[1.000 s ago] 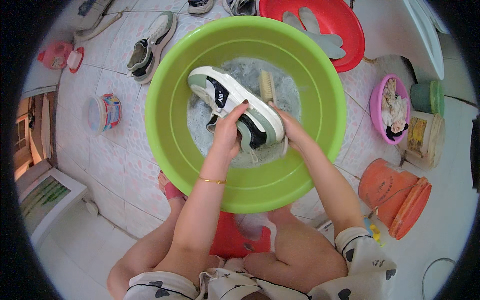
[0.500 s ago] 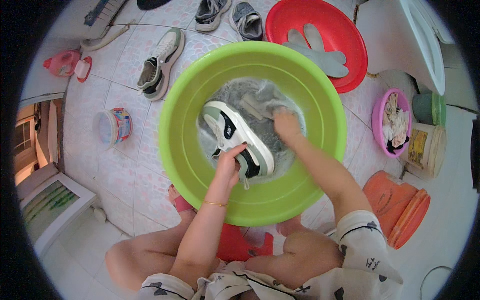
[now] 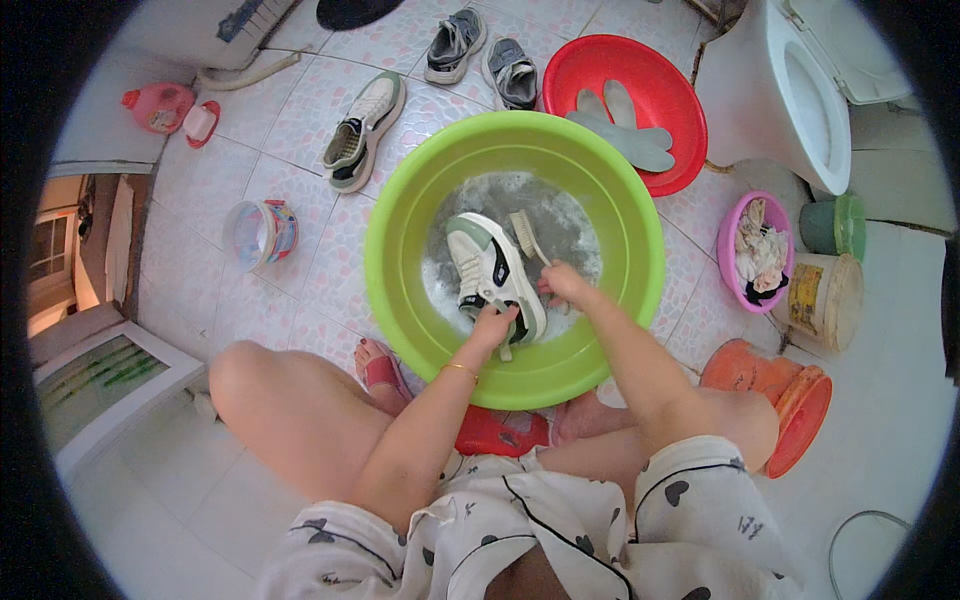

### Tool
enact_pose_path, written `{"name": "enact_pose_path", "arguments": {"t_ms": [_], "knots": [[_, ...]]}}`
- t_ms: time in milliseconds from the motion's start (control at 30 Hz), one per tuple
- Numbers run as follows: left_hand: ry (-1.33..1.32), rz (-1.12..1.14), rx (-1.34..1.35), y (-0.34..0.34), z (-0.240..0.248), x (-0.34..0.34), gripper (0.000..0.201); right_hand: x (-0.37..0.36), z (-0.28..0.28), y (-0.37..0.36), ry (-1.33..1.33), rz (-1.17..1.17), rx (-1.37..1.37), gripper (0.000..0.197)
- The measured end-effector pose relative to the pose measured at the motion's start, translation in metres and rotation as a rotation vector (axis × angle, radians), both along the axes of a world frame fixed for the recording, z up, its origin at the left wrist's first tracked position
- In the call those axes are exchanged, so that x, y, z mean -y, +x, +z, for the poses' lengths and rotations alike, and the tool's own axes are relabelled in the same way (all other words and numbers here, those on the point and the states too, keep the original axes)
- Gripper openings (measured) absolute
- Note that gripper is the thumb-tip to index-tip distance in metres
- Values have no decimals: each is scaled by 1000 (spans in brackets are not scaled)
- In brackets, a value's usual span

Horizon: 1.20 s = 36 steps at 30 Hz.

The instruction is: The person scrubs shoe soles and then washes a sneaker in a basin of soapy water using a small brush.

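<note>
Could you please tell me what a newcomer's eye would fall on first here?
Probably the big lime-green basin at the centre, with sudsy grey water inside. Over it, the left hand grips a white, green and black sneaker, the right hand a brush. Beyond its far right rim lies a red basin.

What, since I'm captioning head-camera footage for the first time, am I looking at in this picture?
There is no machine here, just a person's two bare hands. The view comes from the left of two wide fisheye cameras worn on the head, looking down, so straight edges bend near the rim. A green basin of foamy water stands on a tiled floor. The left hand holds a white-and-green sneaker near its heel; the right hand holds a brush by its handle. Beyond the basin lie a similar sneaker and a red basin with grey insoles.
</note>
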<state>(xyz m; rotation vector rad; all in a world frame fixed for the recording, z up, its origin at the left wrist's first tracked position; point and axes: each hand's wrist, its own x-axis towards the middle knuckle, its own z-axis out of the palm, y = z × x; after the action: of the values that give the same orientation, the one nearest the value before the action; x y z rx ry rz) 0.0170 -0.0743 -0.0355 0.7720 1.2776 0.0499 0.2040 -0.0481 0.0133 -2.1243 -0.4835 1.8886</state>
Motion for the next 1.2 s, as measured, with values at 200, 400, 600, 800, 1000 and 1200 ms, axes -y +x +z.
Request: {"name": "enact_pose_path", "arguments": {"t_ms": [200, 400, 600, 800, 1000, 1200], "knots": [[249, 212, 142, 29, 51, -13, 27, 19, 43, -11, 189, -227, -122, 18], [86, 513, 408, 24, 115, -20, 29, 26, 107, 0, 330, -236, -195, 25], [-109, 282, 670, 13, 160, -26, 30, 26, 154, -14, 589, -95, 26, 28], [-38, 421, 799, 17, 180, -20, 30, 28, 198, -22, 655, -115, 39, 25], [-137, 670, 893, 10, 163, -38, 26, 36, 229, -17, 849, -308, -398, 24], [-33, 697, 783, 9, 130, -33, 23, 43, 248, -7, 889, -374, -948, 9]]}}
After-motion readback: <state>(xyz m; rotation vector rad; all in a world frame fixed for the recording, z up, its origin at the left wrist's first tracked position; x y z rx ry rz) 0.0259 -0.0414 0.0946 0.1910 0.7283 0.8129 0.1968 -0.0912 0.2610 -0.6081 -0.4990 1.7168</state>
